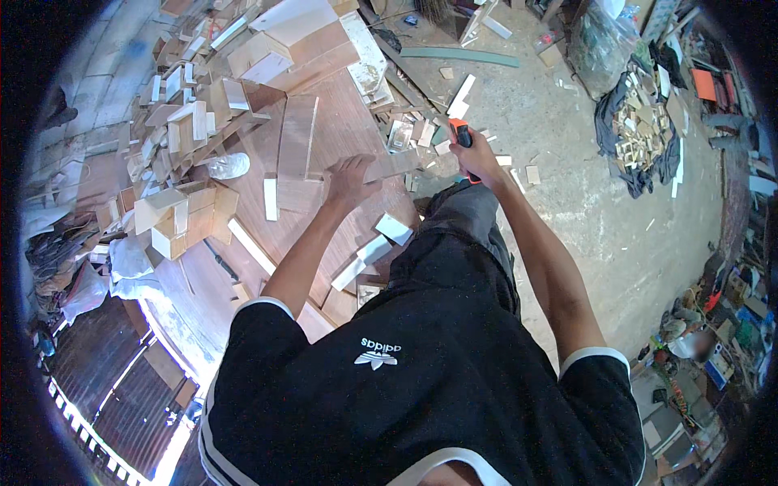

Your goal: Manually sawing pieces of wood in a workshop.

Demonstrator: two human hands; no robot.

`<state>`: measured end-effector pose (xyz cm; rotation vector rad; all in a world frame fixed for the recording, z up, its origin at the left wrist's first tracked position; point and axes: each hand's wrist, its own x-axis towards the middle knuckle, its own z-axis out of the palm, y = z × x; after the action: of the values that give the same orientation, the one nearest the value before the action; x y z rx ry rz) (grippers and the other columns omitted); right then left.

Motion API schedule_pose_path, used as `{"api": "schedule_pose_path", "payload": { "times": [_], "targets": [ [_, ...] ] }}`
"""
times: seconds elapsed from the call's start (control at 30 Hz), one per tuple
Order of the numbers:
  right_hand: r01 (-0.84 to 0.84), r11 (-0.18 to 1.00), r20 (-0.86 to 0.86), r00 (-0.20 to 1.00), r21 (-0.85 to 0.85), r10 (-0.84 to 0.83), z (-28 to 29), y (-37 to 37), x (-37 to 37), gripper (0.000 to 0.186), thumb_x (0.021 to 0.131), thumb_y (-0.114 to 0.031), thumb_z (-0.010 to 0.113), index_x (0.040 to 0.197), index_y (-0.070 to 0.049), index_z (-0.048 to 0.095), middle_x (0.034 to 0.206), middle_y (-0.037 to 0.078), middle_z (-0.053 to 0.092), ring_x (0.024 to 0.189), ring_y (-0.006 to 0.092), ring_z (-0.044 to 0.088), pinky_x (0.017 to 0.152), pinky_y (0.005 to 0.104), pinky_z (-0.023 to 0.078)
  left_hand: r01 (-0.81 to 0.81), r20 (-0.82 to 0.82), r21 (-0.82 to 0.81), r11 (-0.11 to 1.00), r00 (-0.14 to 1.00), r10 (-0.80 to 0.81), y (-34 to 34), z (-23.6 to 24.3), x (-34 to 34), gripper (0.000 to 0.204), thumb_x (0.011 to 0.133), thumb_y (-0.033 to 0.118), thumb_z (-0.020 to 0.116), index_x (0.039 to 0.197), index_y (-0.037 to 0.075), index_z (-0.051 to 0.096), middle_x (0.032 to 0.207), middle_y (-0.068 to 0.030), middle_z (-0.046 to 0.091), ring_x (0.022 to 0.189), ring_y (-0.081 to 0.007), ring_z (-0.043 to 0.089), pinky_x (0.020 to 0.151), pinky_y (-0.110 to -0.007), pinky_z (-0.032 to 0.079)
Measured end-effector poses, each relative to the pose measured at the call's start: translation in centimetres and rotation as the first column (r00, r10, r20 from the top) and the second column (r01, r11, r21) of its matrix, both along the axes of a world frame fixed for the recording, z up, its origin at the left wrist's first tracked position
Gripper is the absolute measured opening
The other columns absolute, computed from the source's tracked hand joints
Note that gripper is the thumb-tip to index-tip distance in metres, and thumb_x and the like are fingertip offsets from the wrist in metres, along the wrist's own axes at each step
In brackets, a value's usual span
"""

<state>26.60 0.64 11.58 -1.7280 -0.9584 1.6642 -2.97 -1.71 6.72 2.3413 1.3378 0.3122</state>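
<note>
My left hand (351,181) lies on a short flat strip of wood (392,166), its fingers spread over the strip's left end. The strip rests at the right edge of a brown wooden worktable (316,223). Just right of its free end, my right hand (480,159) is wrapped round the orange-and-black handle of a hand saw (460,132). The saw's blade cannot be made out from here. Close to my left forearm stand a thin upright board (298,138) and a small white-faced wood block (271,199).
Pale wood blocks (373,249) lie along the table's near right edge. Wooden box pieces (190,219) and a clear plastic bottle (229,166) are at the left. Offcuts litter the concrete floor (600,235); a dark sack of scraps (640,138) sits far right. Another person (689,344) is at the lower right.
</note>
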Motion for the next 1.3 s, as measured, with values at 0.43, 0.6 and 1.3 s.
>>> {"api": "schedule_pose_path", "payload": {
  "times": [0.43,0.6,1.3],
  "targets": [
    [-0.049,0.998,-0.013,0.999,-0.045,0.048,-1.5,-2.2,-1.2,0.032,0.083,-0.01,0.059,0.113,-0.001,0.051,0.058,0.004,0.051,0.042,0.0139,0.051,0.036,0.0313,0.039,-0.04,-0.171,-0.1,0.994,0.985,0.022,1.8,0.6,2.1,0.054,0.064,0.023,0.079,0.109,0.006,0.057,0.108,-0.0104,0.056,0.106,-0.0277,0.054,0.09,-0.04,0.041],
    [-0.134,0.991,0.018,0.991,-0.013,0.134,-0.4,-3.0,-1.4,0.035,0.084,-0.016,0.061,0.114,-0.001,0.051,0.058,0.004,0.051,0.041,0.0131,0.05,0.037,0.0304,0.039,-0.113,-0.128,-0.13,0.985,0.987,0.096,0.8,-0.1,0.9,0.056,0.066,0.024,0.078,0.115,0.008,0.055,0.112,-0.0101,0.055,0.111,-0.0276,0.051,0.094,-0.041,0.04],
    [-0.376,0.909,0.149,0.924,0.178,0.353,15.8,-0.2,-4.0,0.03,0.088,-0.021,0.062,0.106,0.0,0.05,0.067,0.002,0.049,0.052,0.0092,0.048,0.046,0.0275,0.038,-0.664,0.169,0.213,0.717,0.748,0.642,4.6,-4.4,6.3,0.023,0.085,0.023,0.052,0.099,0.006,0.059,0.097,-0.0131,0.059,0.094,-0.0313,0.054,0.09,-0.045,0.037]
  ]
}}
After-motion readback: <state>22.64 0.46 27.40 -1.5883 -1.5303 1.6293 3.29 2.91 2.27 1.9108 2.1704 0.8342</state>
